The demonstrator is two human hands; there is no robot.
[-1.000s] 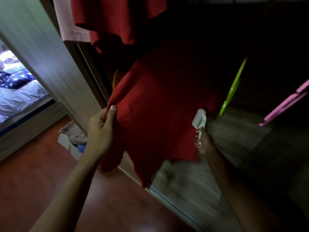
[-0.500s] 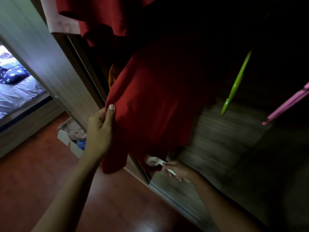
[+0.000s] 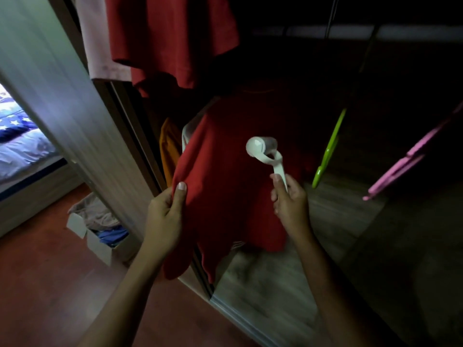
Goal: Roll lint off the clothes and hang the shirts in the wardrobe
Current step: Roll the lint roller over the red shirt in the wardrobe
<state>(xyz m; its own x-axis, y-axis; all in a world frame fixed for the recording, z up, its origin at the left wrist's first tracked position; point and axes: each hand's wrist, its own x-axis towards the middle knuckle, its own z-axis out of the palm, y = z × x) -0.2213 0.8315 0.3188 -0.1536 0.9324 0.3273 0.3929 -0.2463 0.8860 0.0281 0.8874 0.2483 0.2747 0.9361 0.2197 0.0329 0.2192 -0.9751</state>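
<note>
1. Red shirt (image 3: 225,201) hangs inside the open wardrobe (image 3: 270,284), its lower body spread between the two grips and its upper part lost in shadow.
2. The left grip (image 3: 165,216) pinches the shirt's left edge, with the thumb on the front of the cloth and the fingers curled behind it.
3. The right grip (image 3: 290,204) is closed round the handle of a white lint roller (image 3: 265,151). The roller head stands above and a little left of this grip, in front of the shirt's middle. In this dim light it is hard to tell whether the roll actually touches the cloth.
4. High above both grips hangs a second red garment (image 3: 170,38), with a pale pink garment (image 3: 100,46) just to its left.
5. Above the left grip, an orange garment (image 3: 167,146) shows just beside the shirt's left edge.
6. To the right of the right grip a green hanger (image 3: 328,149) slants downward. A pink hanger (image 3: 411,156) lies farther right, well apart from the shirt.
7. Left of the left grip and slightly lower, an open cardboard box (image 3: 100,246) of crumpled clothes sits on the red-brown floor (image 3: 50,284). Beyond the wardrobe door (image 3: 62,96), farther left, is a bed (image 3: 22,156) with blue star-print bedding.
</note>
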